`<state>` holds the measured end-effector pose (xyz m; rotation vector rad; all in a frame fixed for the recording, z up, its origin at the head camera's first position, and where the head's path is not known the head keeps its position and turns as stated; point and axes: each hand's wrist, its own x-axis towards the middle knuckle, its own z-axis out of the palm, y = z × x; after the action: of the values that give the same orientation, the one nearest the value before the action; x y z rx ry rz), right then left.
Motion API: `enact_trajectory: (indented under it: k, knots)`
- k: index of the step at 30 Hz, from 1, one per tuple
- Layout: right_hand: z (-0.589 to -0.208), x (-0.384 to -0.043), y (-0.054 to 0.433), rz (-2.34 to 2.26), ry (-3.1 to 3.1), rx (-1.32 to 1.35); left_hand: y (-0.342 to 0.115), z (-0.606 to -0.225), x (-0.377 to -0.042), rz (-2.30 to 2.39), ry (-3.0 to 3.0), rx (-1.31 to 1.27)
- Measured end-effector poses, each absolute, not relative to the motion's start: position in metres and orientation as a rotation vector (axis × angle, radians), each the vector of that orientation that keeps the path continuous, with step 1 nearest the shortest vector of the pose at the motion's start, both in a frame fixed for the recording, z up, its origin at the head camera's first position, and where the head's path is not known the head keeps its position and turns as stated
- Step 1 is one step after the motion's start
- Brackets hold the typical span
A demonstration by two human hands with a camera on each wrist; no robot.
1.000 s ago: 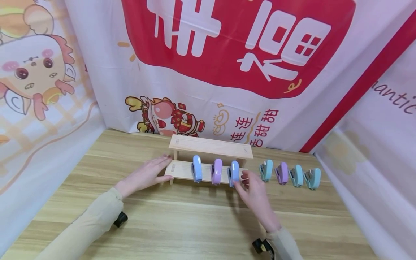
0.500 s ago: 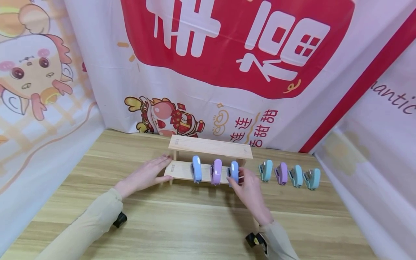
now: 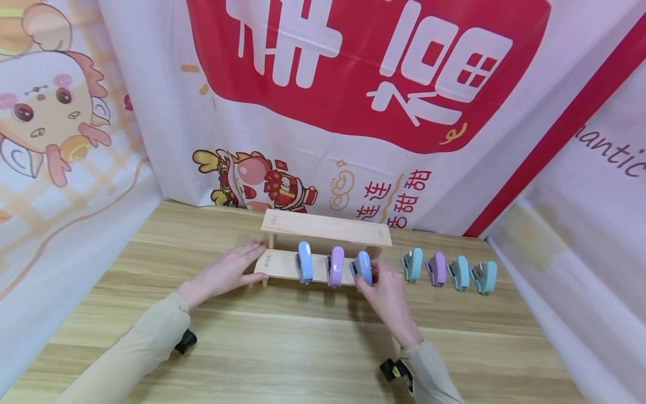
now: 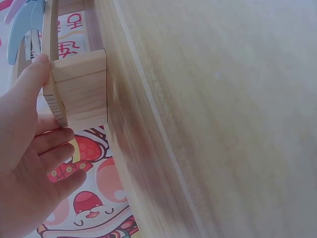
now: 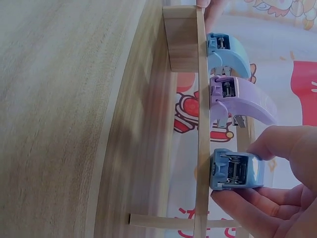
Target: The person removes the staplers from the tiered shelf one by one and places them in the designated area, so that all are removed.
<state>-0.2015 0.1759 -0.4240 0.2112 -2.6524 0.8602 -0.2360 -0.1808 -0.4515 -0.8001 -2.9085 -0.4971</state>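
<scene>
Head view: the right hand (image 3: 388, 296) is pinching a light-blue stapler with a curved handle (image 3: 364, 264) at the right part of the lower board of a pale wooden two-step shelf (image 3: 282, 265). The left hand (image 3: 228, 273) is resting at the shelf's left end, fingers extended, thumb at the front corner. A glossy purple curved stapler (image 3: 335, 266) is occupying the space just left of the pinched unit; a second light-blue stapler (image 3: 305, 262) is sitting farther left. The upper board (image 3: 328, 227) is bounding the rear. Right of the right hand, a row of four staplers (teal, purple, teal, teal) (image 3: 460, 273) is standing on the wood-grain table (image 3: 262, 348). A white cloth backdrop with red printing (image 3: 328, 120) is hanging behind.

Left wrist view: the thumb is touching the board's edge near the corner; the other fingers are lying loosely about its end.

Right wrist view: thumb and fingers are clasping opposite sides of the pinched stapler, its base appearing to touch the board. A gap is separating it from the purple one.
</scene>
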Motion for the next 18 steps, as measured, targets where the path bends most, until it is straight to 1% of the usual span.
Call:
enact_trajectory:
  k: [10,18]
  knots:
    - [-0.424,-0.198,0.187,0.848,-2.613,0.177,-0.181,-0.454,-0.238,-0.495,-2.894,-0.811]
    - [-0.420,-0.191,0.211,0.847,-2.605,0.109,-0.182,-0.455,-0.239,-0.495,-2.881,-0.813]
